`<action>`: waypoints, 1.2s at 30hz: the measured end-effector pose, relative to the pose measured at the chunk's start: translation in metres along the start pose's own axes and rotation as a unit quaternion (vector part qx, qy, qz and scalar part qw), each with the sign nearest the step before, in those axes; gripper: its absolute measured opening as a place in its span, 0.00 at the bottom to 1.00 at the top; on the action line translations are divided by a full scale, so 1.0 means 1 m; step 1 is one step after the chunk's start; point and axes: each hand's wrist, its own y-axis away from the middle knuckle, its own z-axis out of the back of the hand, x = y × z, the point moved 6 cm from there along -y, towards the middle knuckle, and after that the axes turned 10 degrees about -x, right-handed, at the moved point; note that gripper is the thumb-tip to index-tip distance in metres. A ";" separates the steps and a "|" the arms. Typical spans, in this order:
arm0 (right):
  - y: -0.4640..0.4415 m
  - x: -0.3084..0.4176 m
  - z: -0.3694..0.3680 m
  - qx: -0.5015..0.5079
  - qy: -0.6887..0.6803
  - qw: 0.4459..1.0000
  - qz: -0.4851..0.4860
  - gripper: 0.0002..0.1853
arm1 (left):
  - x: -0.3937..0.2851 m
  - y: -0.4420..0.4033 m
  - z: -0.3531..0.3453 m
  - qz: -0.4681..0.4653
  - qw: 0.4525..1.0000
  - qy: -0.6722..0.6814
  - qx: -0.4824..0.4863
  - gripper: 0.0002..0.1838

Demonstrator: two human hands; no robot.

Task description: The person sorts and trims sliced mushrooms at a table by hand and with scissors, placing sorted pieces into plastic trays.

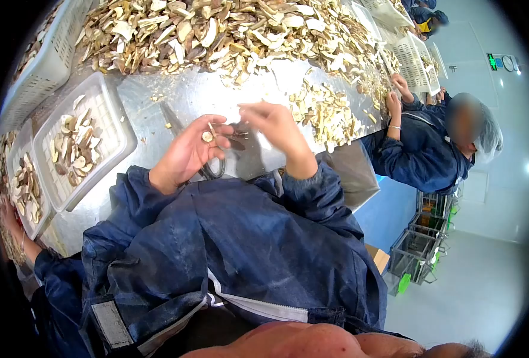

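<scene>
My left hand (pixel 191 152) is turned palm up over the metal table, a small pale mushroom piece (pixel 208 136) held at its fingers. Just to the right is my right hand (pixel 279 132), its fingers reaching toward the left fingertips. Motion smears it, and whether it holds anything is unclear. Something dark and blurred lies between the two hands. A metal tool with a looped handle (pixel 215 169), looking like scissors, rests on the table partly behind my left hand. A large heap of sliced dried mushrooms (pixel 217 36) covers the table's far side.
Smaller pale pieces (pixel 324 116) are piled at the right. A white tray (pixel 124 134) with mushroom slices stands at the left, beside another tray and a tall white basket (pixel 43 74). A co-worker in blue (pixel 423 140) works on the right; another person's arm (pixel 31 247) shows at the left.
</scene>
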 end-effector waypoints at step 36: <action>0.022 0.004 -0.048 0.182 -0.256 0.947 -0.062 0.07 | -0.009 0.006 0.006 -0.054 0.994 -0.069 -0.067 0.09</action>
